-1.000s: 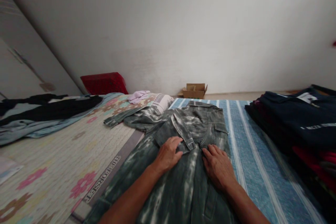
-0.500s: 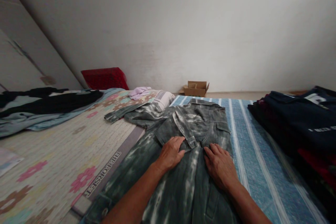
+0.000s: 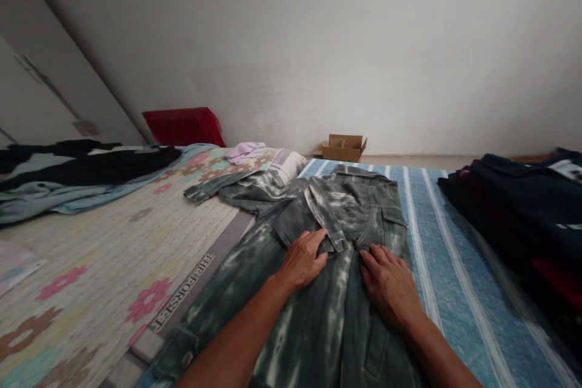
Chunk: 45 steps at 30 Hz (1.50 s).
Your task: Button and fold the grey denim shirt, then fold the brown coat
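A grey-green tie-dye denim jacket [image 3: 313,309] lies spread in front of me, its collar [image 3: 296,218] and one sleeve [image 3: 227,185] toward the far side. My left hand [image 3: 302,259] rests on the jacket front, fingertips at the lower edge of the collar and thumb apart. My right hand [image 3: 391,279] lies on the other side of the front opening, below a chest pocket flap, with its fingers extended over the cloth. Between the two hands a light metal fastener shows on the strip of the jacket front.
The jacket lies across a blue striped cover [image 3: 454,267] and a flowered bed sheet [image 3: 109,254]. Folded dark clothes [image 3: 522,212] are stacked at right. Loose clothes [image 3: 91,176] lie at left. Farther back are a lilac cloth [image 3: 245,152], a red block-shaped object [image 3: 184,126] and a cardboard box [image 3: 343,148].
The camera view has shifted slightly, so the whole scene sits a little differently. Both hands stay at almost the same places on the jacket.
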Available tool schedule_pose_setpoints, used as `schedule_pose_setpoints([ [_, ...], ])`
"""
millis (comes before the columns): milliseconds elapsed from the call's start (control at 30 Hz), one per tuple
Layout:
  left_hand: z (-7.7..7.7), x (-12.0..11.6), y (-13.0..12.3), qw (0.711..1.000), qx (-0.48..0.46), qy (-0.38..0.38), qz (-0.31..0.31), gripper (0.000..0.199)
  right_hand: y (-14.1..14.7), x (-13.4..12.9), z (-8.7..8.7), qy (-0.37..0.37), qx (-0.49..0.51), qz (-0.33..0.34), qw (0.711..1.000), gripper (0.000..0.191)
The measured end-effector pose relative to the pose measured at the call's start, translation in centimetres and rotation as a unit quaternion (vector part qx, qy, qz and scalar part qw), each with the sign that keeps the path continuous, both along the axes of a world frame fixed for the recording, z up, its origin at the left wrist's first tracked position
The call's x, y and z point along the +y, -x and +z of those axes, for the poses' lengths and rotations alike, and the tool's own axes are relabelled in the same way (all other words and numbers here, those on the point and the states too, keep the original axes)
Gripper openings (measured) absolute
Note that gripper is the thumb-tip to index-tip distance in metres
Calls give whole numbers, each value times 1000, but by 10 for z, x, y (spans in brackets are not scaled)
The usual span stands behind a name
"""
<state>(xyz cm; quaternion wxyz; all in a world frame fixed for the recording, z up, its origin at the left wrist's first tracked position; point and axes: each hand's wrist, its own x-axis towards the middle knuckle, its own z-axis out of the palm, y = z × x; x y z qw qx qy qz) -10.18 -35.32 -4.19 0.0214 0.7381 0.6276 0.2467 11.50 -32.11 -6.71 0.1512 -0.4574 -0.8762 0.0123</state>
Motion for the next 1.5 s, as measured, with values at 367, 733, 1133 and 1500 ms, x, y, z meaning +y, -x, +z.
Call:
schedule_pose_setpoints([
  [367, -13, 6, 4, 995, -74, -57, 27, 41, -2, 0, -2, 3, -2, 6, 1000, 38],
  [733, -8, 10, 8, 957, -270, -13, 109, 29, -3, 0, -1, 7, -4, 2, 1000, 38],
  [1133, -11, 14, 15, 909, -390, -1, 149, 24, -4, 1, -4, -5, -2, 12, 1000, 37],
  [1500, -8, 6, 5, 928, -353, -4, 119, 22, -4, -2, -7, -29, -14, 10, 999, 38],
])
